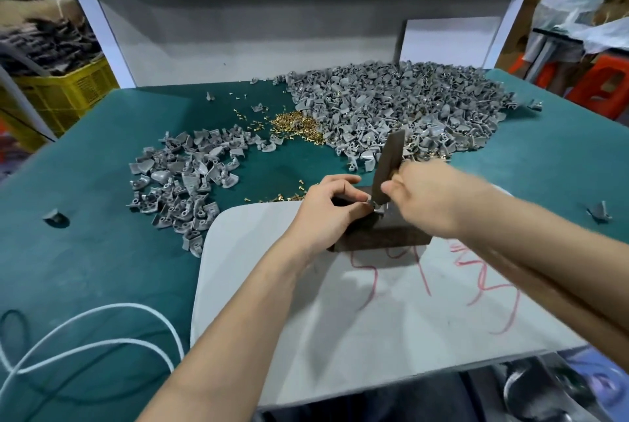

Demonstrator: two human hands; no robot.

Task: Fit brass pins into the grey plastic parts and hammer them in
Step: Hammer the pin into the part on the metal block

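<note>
My left hand (pixel 328 205) pinches a small grey plastic part (pixel 374 206) on top of a dark block (pixel 381 234). My right hand (pixel 432 195) grips a flat dark metal bar (pixel 388 166), used as a hammer, whose lower end is down on that part. Motion blurs the right hand. A heap of brass pins (pixel 296 125) lies on the green mat, with a few more pins (pixel 289 197) just left of my left hand. A big pile of grey parts (pixel 408 108) lies behind, and a smaller pile (pixel 183 180) to the left.
The block stands on a pale grey board (pixel 374 319) with red scribbles, laid over the green mat (pixel 85 251). A white cord (pixel 85 336) loops at the front left. Stray grey parts (pixel 599 212) lie at the right and left. A white shelf frame (pixel 238 30) backs the table.
</note>
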